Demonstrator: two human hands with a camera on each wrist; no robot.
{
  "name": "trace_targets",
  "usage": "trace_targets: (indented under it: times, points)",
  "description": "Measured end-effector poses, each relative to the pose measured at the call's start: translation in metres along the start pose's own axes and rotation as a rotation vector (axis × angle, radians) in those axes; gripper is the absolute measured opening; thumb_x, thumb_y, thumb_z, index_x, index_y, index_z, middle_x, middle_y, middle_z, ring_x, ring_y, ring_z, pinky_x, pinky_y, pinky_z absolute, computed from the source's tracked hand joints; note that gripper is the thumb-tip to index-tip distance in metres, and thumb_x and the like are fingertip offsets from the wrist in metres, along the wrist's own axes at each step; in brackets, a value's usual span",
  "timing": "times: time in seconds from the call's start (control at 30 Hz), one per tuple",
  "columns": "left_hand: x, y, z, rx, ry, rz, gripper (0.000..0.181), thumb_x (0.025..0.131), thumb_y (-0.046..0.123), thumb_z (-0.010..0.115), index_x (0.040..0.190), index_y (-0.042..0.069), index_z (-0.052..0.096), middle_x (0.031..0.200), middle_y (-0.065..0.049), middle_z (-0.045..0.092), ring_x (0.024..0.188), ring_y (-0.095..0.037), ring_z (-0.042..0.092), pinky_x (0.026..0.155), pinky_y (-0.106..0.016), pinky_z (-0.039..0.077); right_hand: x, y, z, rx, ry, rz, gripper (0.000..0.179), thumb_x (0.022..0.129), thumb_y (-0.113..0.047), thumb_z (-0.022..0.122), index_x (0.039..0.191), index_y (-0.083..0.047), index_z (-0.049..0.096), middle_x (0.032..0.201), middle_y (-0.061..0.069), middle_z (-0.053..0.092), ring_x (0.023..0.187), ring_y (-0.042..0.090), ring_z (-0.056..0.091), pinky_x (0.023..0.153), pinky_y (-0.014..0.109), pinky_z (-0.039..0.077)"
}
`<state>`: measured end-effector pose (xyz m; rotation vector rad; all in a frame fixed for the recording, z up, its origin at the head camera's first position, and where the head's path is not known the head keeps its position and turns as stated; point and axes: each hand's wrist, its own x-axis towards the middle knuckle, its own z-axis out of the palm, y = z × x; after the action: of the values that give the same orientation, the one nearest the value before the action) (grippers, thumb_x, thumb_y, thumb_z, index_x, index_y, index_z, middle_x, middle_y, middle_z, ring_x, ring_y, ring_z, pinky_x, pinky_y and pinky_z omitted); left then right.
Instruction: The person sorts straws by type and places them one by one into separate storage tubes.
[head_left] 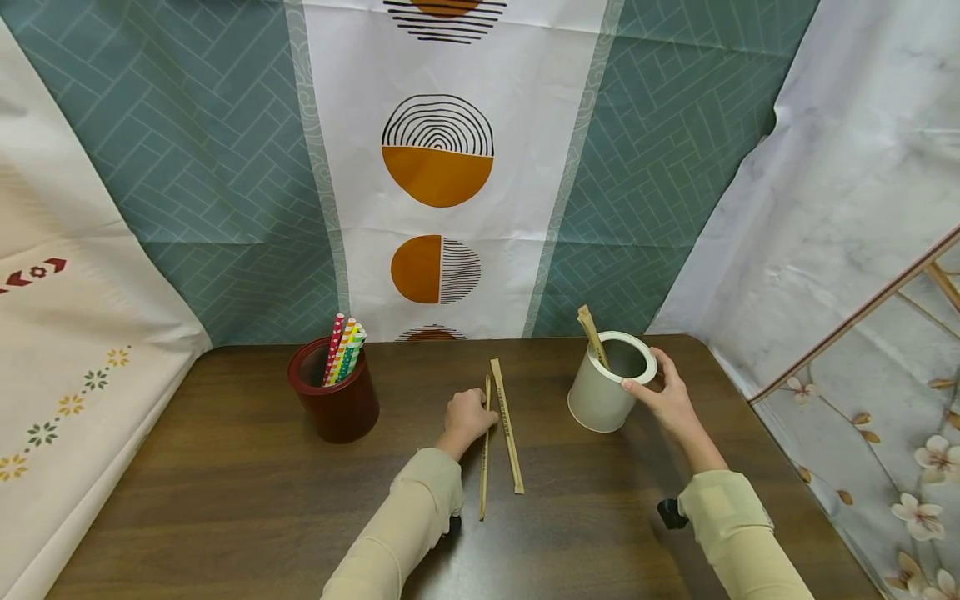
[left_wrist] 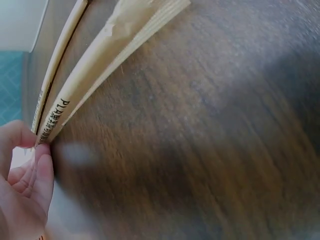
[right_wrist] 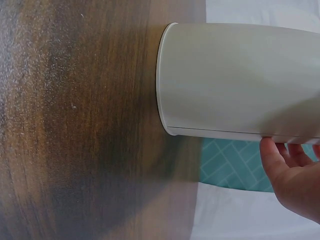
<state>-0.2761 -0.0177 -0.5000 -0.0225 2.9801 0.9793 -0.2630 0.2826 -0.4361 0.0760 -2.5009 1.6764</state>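
Observation:
My left hand (head_left: 468,414) pinches a paper-wrapped straw (head_left: 485,475) between thumb and index finger, low over the table. In the left wrist view, printed letters show on this wrapped straw (left_wrist: 80,75) right by the fingertips. A second wrapped straw (head_left: 507,425) lies just to its right on the wood. My right hand (head_left: 670,398) holds the white can (head_left: 600,400) at its right side, the thumb at the rim. The can stands upright, and another wrapped straw (head_left: 592,333) leans inside it. From the right wrist, fingertips (right_wrist: 270,150) touch the can's wall.
To the left stands a dark red can (head_left: 341,412) with several patterned straws (head_left: 343,350) in it. A brown wooden table (head_left: 247,500) carries everything. Patterned cloths hang behind it and along both sides.

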Motion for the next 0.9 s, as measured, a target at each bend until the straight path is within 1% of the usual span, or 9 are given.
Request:
trace_targets:
  times: [0.07, 0.13, 0.2, 0.27, 0.43, 0.57, 0.67, 0.8, 0.9]
  points:
    - [0.000, -0.002, -0.001, -0.025, 0.002, 0.018, 0.019, 0.069, 0.017, 0.065, 0.063, 0.010, 0.049, 0.054, 0.003, 0.041, 0.051, -0.014, 0.037, 0.047, -0.024, 0.031, 0.000, 0.000, 0.000, -0.005, 0.000, 0.001, 0.072, 0.082, -0.012, 0.061, 0.138, -0.002, 0.017, 0.129, 0.019, 0.031, 0.110, 0.023, 0.037, 0.072, 0.006, 0.038]
    - [0.001, -0.004, -0.002, -0.065, 0.004, 0.037, 0.014, 0.069, 0.018, 0.066, 0.071, 0.007, 0.057, 0.060, -0.001, 0.052, 0.055, -0.016, 0.044, 0.052, -0.026, 0.037, 0.000, 0.000, 0.000, -0.007, -0.001, 0.000, 0.072, 0.082, -0.011, 0.061, 0.138, -0.002, 0.017, 0.129, 0.019, 0.031, 0.110, 0.022, 0.037, 0.072, 0.006, 0.038]
    - [0.002, -0.006, -0.003, -0.115, 0.000, 0.048, 0.016, 0.070, 0.019, 0.066, 0.079, 0.006, 0.062, 0.068, -0.003, 0.059, 0.060, -0.017, 0.049, 0.056, -0.027, 0.041, 0.000, 0.000, 0.000, -0.006, -0.004, 0.002, 0.073, 0.082, -0.011, 0.061, 0.138, -0.003, 0.017, 0.129, 0.019, 0.031, 0.111, 0.023, 0.036, 0.072, 0.006, 0.038]
    - [0.004, -0.007, -0.004, -0.208, -0.029, 0.041, 0.017, 0.072, 0.017, 0.064, 0.084, 0.005, 0.063, 0.070, -0.005, 0.063, 0.058, -0.016, 0.052, 0.055, -0.026, 0.043, 0.000, 0.000, -0.001, -0.003, -0.007, 0.010, 0.074, 0.082, -0.012, 0.061, 0.139, -0.003, 0.016, 0.131, 0.019, 0.030, 0.113, 0.024, 0.035, 0.072, 0.005, 0.037]
    - [0.009, -0.004, -0.010, -0.469, -0.101, 0.009, 0.022, 0.078, 0.012, 0.056, 0.097, 0.002, 0.060, 0.067, -0.006, 0.061, 0.049, -0.011, 0.051, 0.050, -0.026, 0.046, 0.000, -0.002, 0.000, 0.008, -0.016, 0.023, 0.075, 0.082, -0.012, 0.061, 0.140, -0.005, 0.013, 0.133, 0.020, 0.029, 0.115, 0.026, 0.034, 0.072, 0.005, 0.037]
    - [0.012, 0.004, -0.018, -0.606, -0.107, 0.004, 0.027, 0.078, 0.009, 0.054, 0.104, 0.000, 0.058, 0.070, -0.007, 0.060, 0.051, -0.009, 0.050, 0.055, -0.031, 0.050, 0.000, -0.002, 0.000, 0.015, -0.018, 0.027, 0.075, 0.082, -0.011, 0.061, 0.140, -0.005, 0.014, 0.132, 0.020, 0.029, 0.114, 0.026, 0.035, 0.071, 0.006, 0.038]
    - [0.014, 0.013, -0.025, -0.672, -0.094, 0.011, 0.027, 0.078, 0.007, 0.054, 0.105, 0.001, 0.057, 0.075, -0.009, 0.062, 0.051, -0.008, 0.051, 0.054, -0.030, 0.050, 0.000, -0.002, 0.000, 0.015, -0.020, 0.031, 0.075, 0.082, -0.011, 0.061, 0.140, -0.005, 0.013, 0.133, 0.020, 0.029, 0.114, 0.026, 0.035, 0.071, 0.006, 0.038]
    - [0.018, 0.027, -0.036, -0.728, -0.082, 0.023, 0.028, 0.079, 0.006, 0.055, 0.107, 0.003, 0.055, 0.083, -0.013, 0.064, 0.051, -0.008, 0.052, 0.053, -0.027, 0.049, 0.000, -0.002, -0.001, 0.018, -0.024, 0.033, 0.076, 0.082, -0.011, 0.061, 0.140, -0.006, 0.012, 0.134, 0.020, 0.027, 0.115, 0.027, 0.034, 0.072, 0.006, 0.037]
    - [0.021, 0.038, -0.046, -0.752, -0.073, 0.023, 0.030, 0.079, 0.006, 0.055, 0.109, 0.004, 0.054, 0.087, -0.014, 0.064, 0.053, -0.008, 0.053, 0.055, -0.028, 0.051, 0.000, -0.002, 0.000, 0.023, -0.025, 0.033, 0.076, 0.082, -0.011, 0.061, 0.141, -0.006, 0.012, 0.134, 0.020, 0.027, 0.115, 0.027, 0.034, 0.072, 0.005, 0.037]
